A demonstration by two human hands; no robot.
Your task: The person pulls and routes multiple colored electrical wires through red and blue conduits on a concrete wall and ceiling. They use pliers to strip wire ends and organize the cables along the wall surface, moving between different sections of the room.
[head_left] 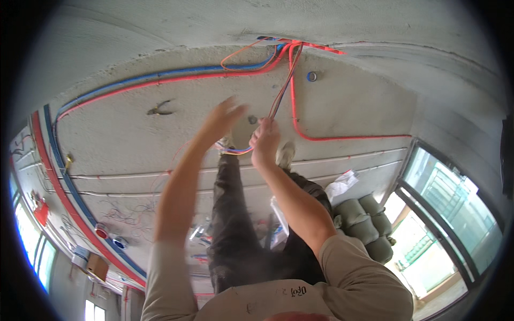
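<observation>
A bundle of electrical wires in dark and reddish colours hangs from the conduit ends at the wall's foot. My right hand is closed around it. Below the fist the wires bend left in blue, red and yellow strands, near my left shoe. To the left, my left hand is raised and smeared by motion; its fingers look stretched out, apart from the bundle, with nothing seen in them. A loose orange wire loop sticks out left of the bundle's top.
Red conduit and blue conduit run left along the floor; another red conduit bends right. Pliers and a blue tape roll lie on the concrete. Pale pipes cross behind my feet. Full sacks stand by the glazed door.
</observation>
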